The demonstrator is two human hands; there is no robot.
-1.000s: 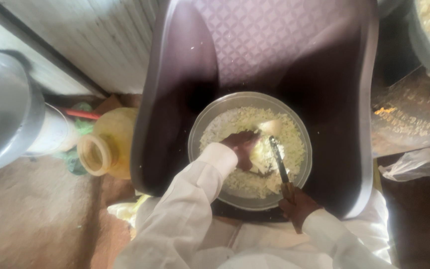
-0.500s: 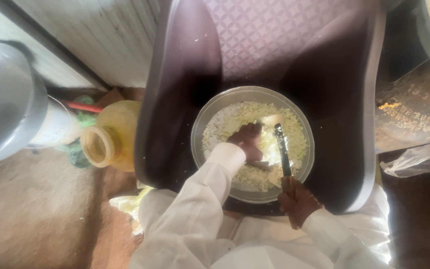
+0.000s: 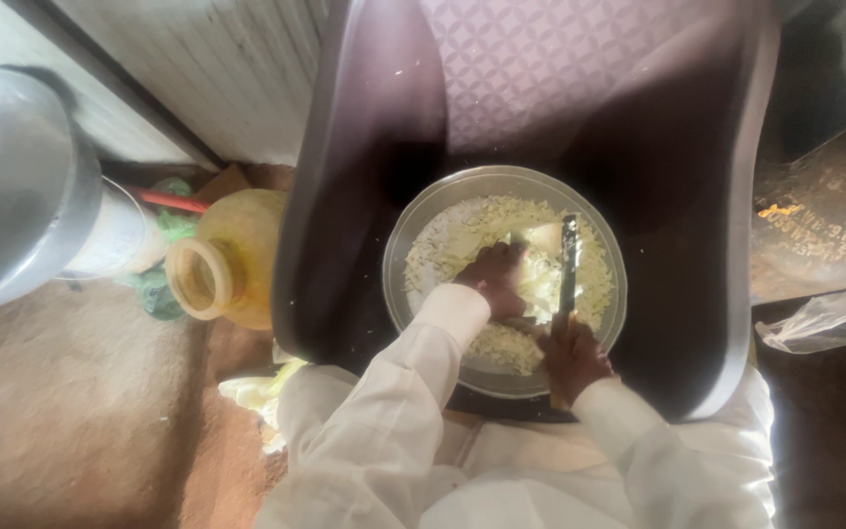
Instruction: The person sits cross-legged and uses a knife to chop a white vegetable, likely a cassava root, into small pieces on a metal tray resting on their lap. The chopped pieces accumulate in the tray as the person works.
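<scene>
Resting on a dark plastic chair (image 3: 364, 196), the metal bowl (image 3: 413, 230) holds pale shredded cabbage (image 3: 462, 240). Inside the bowl, the left hand (image 3: 496, 279) presses closed on a cabbage chunk (image 3: 543, 238); the right hand (image 3: 570, 358) grips a knife (image 3: 568, 264).

You have a dark plastic chair (image 3: 345, 255) in front of you, its seat serving as the work surface, and a round metal bowl (image 3: 413, 235) sits directly on it, toward the near edge. The chair stands on a brown floor (image 3: 70, 421). On that floor to the left sit a yellow jug (image 3: 232, 260), just beside the chair, and farther left a large metal pot (image 3: 12, 186).
</scene>
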